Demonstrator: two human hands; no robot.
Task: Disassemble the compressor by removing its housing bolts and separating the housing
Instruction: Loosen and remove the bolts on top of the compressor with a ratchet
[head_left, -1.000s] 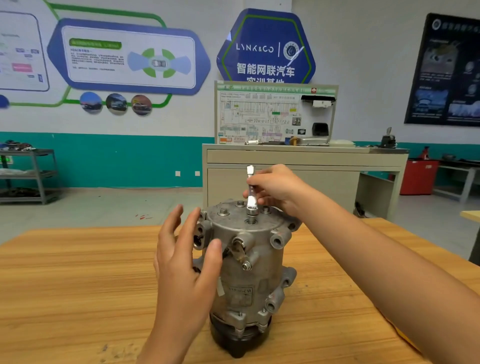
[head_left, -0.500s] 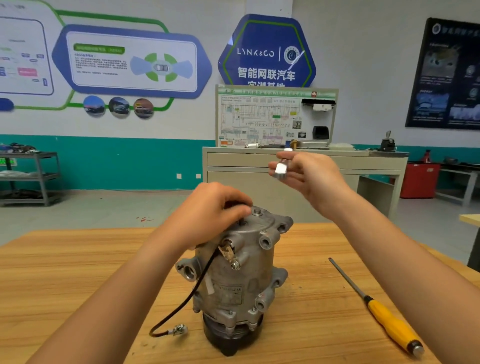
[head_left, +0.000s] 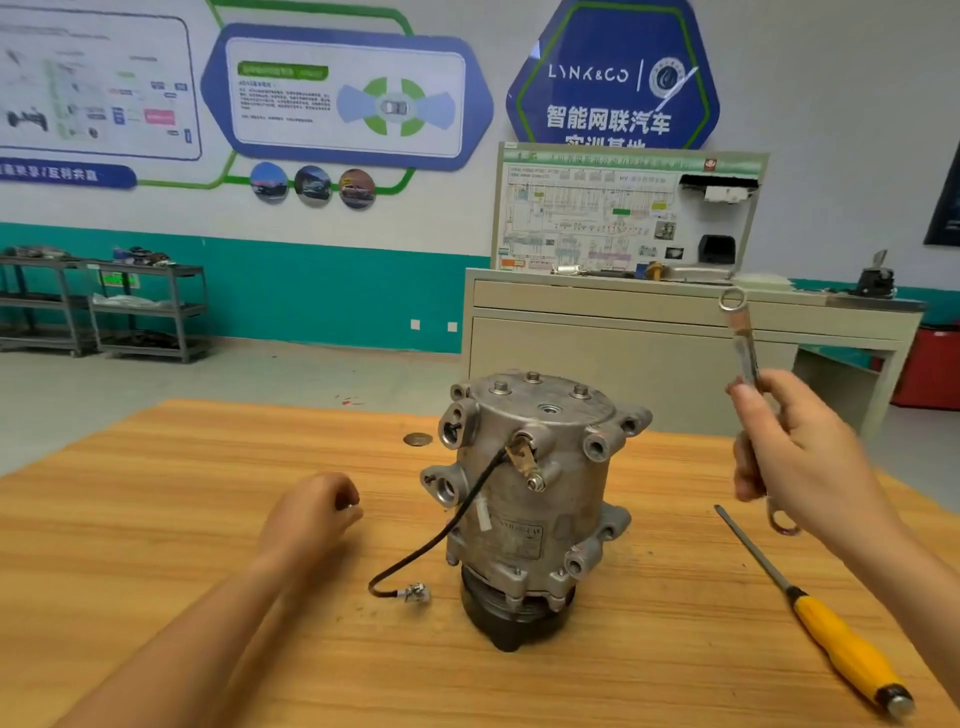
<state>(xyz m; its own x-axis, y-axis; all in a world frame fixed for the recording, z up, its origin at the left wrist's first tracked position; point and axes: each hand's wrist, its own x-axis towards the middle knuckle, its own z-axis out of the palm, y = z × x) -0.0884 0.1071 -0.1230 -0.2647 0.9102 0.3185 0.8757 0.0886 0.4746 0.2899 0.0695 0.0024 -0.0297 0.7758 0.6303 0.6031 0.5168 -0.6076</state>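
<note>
Three bolts (head_left: 500, 386) atop upright compressor (head_left: 524, 499) (grey); wire (head_left: 447, 535) dangles.

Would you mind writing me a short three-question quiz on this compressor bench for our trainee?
1. True or false: the right hand holds a wrench in the air, clear of the compressor.
2. Where is the yellow-handled screwdriver? A) lying on the table, right of the compressor; B) on top of the compressor; C) inside a drawer.
3. Fill in: the black wire's free end rests on the ____.
Key: 1 true; 2 A; 3 table.
</note>
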